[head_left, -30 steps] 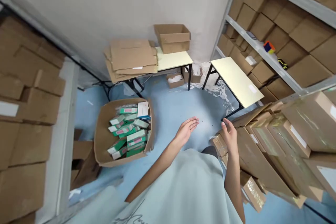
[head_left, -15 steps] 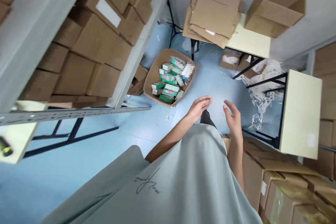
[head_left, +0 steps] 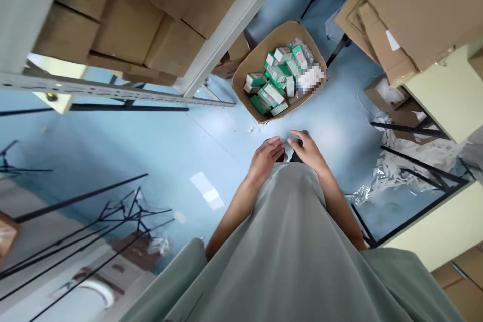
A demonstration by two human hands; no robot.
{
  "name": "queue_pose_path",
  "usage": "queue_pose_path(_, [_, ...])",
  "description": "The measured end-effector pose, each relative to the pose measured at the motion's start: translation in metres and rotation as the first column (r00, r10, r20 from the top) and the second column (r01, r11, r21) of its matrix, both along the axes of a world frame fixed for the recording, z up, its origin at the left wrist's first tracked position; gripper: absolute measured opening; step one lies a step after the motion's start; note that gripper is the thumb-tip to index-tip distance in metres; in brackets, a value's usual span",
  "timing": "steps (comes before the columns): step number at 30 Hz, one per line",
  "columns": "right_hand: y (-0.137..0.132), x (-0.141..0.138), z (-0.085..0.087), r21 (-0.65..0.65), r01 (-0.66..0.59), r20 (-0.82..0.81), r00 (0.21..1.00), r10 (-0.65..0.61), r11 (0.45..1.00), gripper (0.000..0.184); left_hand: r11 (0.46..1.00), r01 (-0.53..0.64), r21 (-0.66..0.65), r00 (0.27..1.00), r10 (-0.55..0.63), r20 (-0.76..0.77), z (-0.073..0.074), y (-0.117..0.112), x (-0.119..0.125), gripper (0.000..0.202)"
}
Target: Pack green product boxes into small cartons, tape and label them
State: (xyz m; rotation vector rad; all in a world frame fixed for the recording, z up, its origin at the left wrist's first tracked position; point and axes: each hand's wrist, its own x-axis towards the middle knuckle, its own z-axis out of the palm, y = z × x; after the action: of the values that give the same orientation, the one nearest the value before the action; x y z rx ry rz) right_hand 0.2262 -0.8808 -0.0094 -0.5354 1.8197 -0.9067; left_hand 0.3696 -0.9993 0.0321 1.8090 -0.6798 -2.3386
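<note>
My left hand [head_left: 266,157] is in front of my body with its fingers stretched out, holding nothing. Close beside it, my right hand [head_left: 306,149] is also empty, its thumb and fingers apart. A small gap separates the two hands. Beyond them on the blue floor stands an open cardboard carton [head_left: 247,95]. Inside it lie several green and white small boxes [head_left: 272,93] in a loose heap, with clear plastic wrap [head_left: 302,48] along the far side. A white item [head_left: 311,79] at the carton's right is blurred out. Neither hand touches the carton.
A metal shelf [head_left: 226,35] loaded with brown boxes [head_left: 121,25] rises on the left. Flattened cardboard [head_left: 422,10] lies on a table [head_left: 449,90] at the right. White scraps [head_left: 396,161] cover the floor under black table legs. Thin black stands [head_left: 139,211] are at lower left.
My view has turned, so the carton appears higher and further right. My hands have come closer together. Stands at lower left have come into view.
</note>
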Motion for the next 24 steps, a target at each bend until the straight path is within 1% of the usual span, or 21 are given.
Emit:
queue_pose_path(3, [-0.041,0.000,-0.019,0.000,-0.144,0.040,0.989,0.144,0.990,0.040,0.985,-0.172,0.007,0.979,0.170,0.114,-0.011,-0.020,0.019,0.026])
queue_pose_path(5, [-0.065,0.000,-0.030,0.008,-0.191,0.063,0.980,0.190,0.982,0.041,0.971,-0.238,0.030,0.962,0.232,0.142,-0.020,-0.033,0.025,0.024])
queue_pose_path(7, [-0.087,-0.001,-0.040,0.033,-0.202,0.086,0.976,0.198,0.979,0.040,0.961,-0.267,0.072,0.956,0.255,0.141,-0.029,-0.048,0.025,0.024])
queue_pose_path(10, [-0.115,-0.004,-0.053,0.076,-0.185,0.100,0.979,0.177,0.980,0.041,0.951,-0.285,0.122,0.956,0.274,0.105,-0.046,-0.076,0.019,0.024])
queue_pose_path(13, [-0.137,-0.007,-0.068,0.107,-0.159,0.103,0.984,0.148,0.982,0.045,0.948,-0.286,0.141,0.958,0.280,0.057,-0.071,-0.107,0.010,0.025])
queue_pose_path(14, [-0.144,-0.009,-0.075,0.118,-0.147,0.111,0.985,0.134,0.982,0.047,0.949,-0.281,0.144,0.960,0.277,0.047,-0.083,-0.117,0.007,0.025])
queue_pose_path(16, [-0.154,-0.012,-0.095,0.148,-0.115,0.142,0.985,0.094,0.982,0.051,0.954,-0.260,0.152,0.966,0.258,0.035,-0.110,-0.138,0.002,0.025])
queue_pose_path(18, [-0.163,-0.015,-0.122,0.186,-0.080,0.169,0.985,0.048,0.979,0.055,0.962,-0.228,0.150,0.973,0.228,0.023,-0.143,-0.158,-0.002,0.025])
queue_pose_path(21, [-0.175,-0.021,-0.175,0.261,-0.051,0.186,0.983,0.002,0.964,0.057,0.984,-0.156,0.091,0.988,0.154,0.028,-0.203,-0.190,-0.005,0.023])
queue_pose_path(24, [-0.190,-0.026,-0.241,0.354,-0.056,0.197,0.980,-0.016,0.933,0.057,0.999,-0.045,-0.027,0.990,0.048,0.130,-0.271,-0.226,-0.004,0.022])
